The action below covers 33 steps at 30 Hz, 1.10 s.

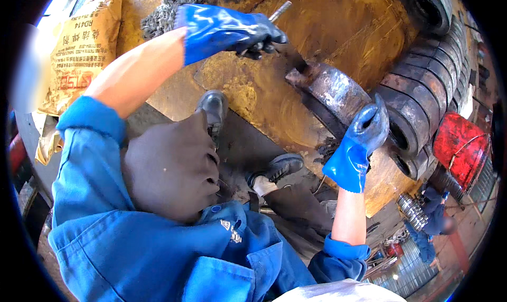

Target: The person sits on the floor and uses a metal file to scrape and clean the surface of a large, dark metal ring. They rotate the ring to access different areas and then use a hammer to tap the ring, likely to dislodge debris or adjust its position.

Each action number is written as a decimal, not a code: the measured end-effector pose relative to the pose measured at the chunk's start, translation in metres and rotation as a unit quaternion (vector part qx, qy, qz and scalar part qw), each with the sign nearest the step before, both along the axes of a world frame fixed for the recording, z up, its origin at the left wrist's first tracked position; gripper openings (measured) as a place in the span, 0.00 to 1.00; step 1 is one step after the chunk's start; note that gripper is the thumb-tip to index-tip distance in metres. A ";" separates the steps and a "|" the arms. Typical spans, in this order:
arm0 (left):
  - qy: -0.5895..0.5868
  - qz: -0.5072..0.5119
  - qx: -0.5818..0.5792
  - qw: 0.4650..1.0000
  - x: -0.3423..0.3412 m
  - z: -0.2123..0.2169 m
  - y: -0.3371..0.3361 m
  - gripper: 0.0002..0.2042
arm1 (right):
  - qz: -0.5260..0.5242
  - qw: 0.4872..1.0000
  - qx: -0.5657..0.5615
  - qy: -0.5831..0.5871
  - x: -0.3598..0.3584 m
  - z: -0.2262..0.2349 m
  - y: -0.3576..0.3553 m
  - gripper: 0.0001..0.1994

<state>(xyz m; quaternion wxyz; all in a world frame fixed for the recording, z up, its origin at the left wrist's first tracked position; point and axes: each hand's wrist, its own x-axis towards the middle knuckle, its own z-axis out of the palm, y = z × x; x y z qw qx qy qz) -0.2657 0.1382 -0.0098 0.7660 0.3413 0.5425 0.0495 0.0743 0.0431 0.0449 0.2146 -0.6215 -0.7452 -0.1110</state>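
My left hand [259,35], in a blue rubber glove with dark, soiled fingers, is closed around a metal rod [280,11]. One pale end of the rod sticks up past the fingers; the glove hides the rest. Below and to the right, a shiny metal ring [340,93] stands on the rusty yellow-brown tabletop [264,104], with a dark notch near its upper left end. My right hand [369,123], gloved in blue too, is beside the ring's lower right end. Its thumb and fingers curve apart with a gap between them. Whether it touches the ring is unclear.
Dark metal rings lie in rows [417,85] along the right. Beyond them is a red bucket [461,149]. A grey rag heap [171,17] and a brown paper sack [79,51] are at the upper left. Another person [435,217] is far off at lower right.
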 end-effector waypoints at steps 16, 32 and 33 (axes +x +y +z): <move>-0.006 -0.030 0.041 0.999 0.023 -0.068 0.017 0.14 | 0.006 1.000 -0.003 -0.007 0.000 0.000 -0.003 0.13; -0.018 -0.022 -0.009 1.000 -0.009 -0.023 -0.007 0.17 | 0.002 1.000 -0.010 -0.015 0.000 0.000 -0.011 0.12; 0.037 -0.022 0.026 0.999 -0.004 -0.002 -0.008 0.16 | -0.009 1.000 -0.010 -0.016 -0.001 0.002 -0.012 0.12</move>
